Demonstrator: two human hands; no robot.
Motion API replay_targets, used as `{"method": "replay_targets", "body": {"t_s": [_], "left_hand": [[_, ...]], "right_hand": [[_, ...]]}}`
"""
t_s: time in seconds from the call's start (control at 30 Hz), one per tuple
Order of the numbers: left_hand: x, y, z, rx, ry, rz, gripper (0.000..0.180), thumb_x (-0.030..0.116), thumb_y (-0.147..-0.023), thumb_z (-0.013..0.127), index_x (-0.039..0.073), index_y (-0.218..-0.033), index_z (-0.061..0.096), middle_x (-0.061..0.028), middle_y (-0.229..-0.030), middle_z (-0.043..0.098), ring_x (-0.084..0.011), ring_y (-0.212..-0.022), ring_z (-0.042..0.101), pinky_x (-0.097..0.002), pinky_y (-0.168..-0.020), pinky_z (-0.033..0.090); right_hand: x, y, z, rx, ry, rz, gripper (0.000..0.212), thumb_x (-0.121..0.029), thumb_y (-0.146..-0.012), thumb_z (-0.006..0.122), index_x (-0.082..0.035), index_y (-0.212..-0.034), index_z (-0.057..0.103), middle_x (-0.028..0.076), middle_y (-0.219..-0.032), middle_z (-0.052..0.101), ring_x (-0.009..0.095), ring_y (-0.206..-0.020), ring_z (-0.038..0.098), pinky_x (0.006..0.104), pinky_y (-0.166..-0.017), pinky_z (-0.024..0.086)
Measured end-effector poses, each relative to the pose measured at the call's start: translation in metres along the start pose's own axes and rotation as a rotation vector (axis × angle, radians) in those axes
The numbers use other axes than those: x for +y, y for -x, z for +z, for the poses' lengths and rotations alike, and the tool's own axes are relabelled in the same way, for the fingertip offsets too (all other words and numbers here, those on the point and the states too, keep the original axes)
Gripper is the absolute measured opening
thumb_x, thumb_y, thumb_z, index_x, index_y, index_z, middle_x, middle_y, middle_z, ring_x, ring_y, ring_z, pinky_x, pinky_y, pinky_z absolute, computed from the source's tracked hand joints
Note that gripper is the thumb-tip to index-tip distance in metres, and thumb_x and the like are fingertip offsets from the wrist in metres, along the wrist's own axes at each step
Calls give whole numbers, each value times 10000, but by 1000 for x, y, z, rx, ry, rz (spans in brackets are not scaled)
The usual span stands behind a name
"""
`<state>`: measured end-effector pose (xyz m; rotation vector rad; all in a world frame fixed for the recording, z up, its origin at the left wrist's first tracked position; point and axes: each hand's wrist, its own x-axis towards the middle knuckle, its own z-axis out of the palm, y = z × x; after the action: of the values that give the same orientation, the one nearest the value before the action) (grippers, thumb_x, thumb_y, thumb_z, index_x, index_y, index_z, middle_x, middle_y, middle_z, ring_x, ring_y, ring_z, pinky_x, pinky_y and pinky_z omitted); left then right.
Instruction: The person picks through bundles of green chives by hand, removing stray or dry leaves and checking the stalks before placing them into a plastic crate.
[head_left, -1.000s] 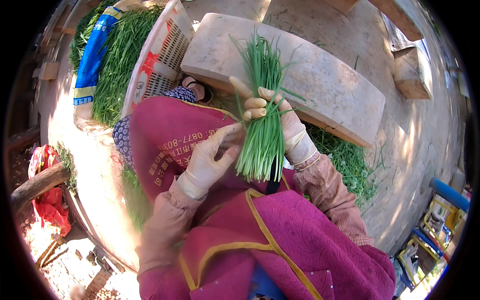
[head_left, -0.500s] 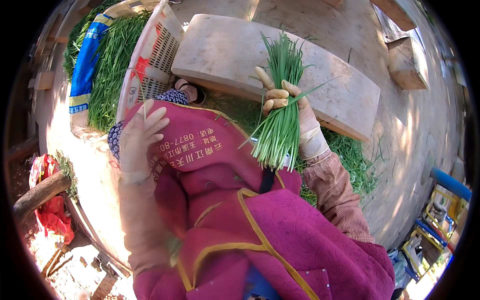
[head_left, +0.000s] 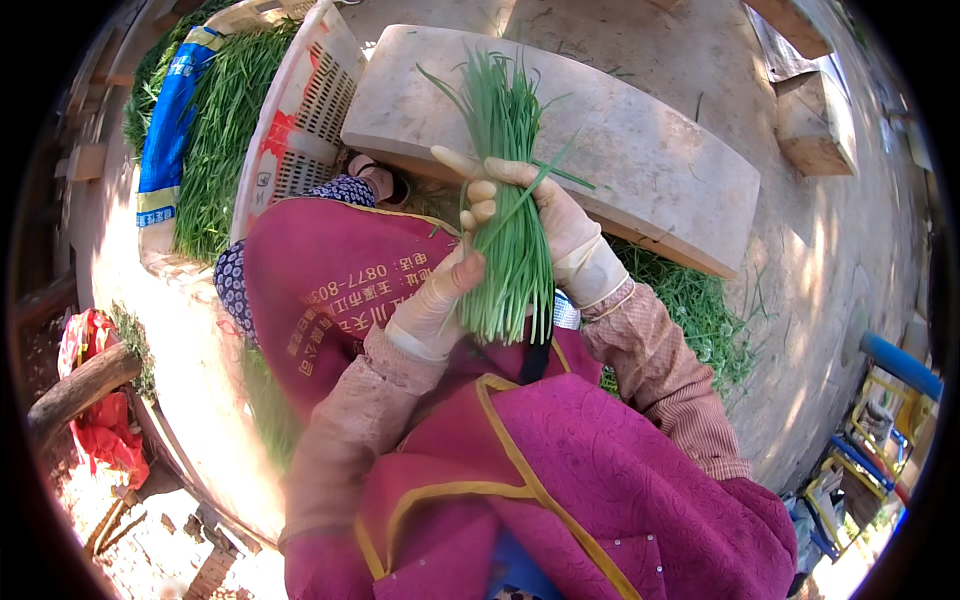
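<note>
A bunch of green chives [head_left: 508, 265] with pale cut ends stands upright in front of my apron, leaf tips pointing away. My right hand [head_left: 560, 225], in a thin pale glove, is wrapped round its middle, with fingertips showing on the left side. A few loose blades stick out sideways over the thumb. My left hand [head_left: 432, 305], gloved as well, is at the lower left side of the bunch. Its thumb lies along the stems, and its other fingers are mostly hidden behind them.
A white plastic crate [head_left: 315, 110] heaped with long greens [head_left: 235, 120] stands at the left, a blue strip across it. Ahead lies a pale slab bench [head_left: 640, 150]. Loose greens [head_left: 690, 320] cover the ground right of my knees. A red bag [head_left: 100, 430] lies by a log [head_left: 85, 385].
My left hand has come in from the left, where it was raised with spread fingers, onto the bunch. My right hand has carried the chives a little to the left.
</note>
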<state>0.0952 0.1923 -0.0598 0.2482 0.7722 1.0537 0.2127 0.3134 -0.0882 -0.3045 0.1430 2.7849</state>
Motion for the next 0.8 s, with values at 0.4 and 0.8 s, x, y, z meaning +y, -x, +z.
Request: {"method": "replay_targets", "body": {"t_s": [0.4, 0.8], "left_hand": [[-1, -5, 1, 252, -19, -148, 491, -5, -796, 699, -9, -1243, 496, -142, -1047, 668, -175, -737, 641, -326, -616, 560], [21, 121, -34, 251, -9, -290, 341, 54, -770, 697, -59, -1089, 657, -131, -867, 698, -105, -440, 413, -250, -417, 312]], "right_hand": [[9, -15, 11, 359, 523, -212, 487, -277, -957, 585, -38, -1372, 498, 71, -1079, 635, 154, -963, 608, 283, -862, 487], [-23, 88, -68, 489, 750, -452, 459, -201, -987, 470, 50, -1370, 478, 72, -974, 670, 151, -901, 620, 296, -927, 472]]}}
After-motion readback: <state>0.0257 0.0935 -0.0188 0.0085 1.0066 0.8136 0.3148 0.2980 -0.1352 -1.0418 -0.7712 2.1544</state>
